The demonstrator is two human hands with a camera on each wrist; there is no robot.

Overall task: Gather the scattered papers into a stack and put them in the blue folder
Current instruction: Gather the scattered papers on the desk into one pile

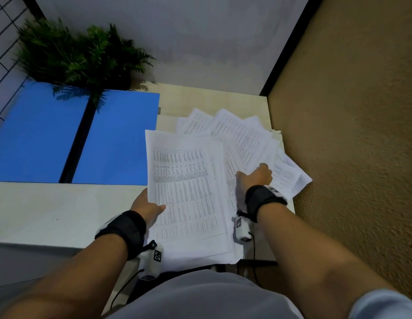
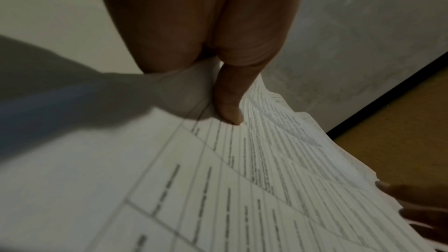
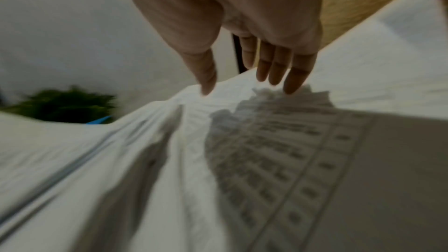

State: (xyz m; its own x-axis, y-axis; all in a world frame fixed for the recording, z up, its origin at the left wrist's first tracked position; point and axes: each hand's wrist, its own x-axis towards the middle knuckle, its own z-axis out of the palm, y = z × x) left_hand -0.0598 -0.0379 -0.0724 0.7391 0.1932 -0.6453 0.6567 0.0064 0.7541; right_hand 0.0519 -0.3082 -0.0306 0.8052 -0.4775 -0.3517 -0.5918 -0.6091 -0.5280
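Left hand grip pinches papers edge — right hand flat atop.

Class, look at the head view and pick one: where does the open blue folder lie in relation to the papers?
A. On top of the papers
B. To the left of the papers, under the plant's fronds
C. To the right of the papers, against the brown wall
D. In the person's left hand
B: the blue folder lies open on the table left of the papers, with the plant hanging over its far edge.
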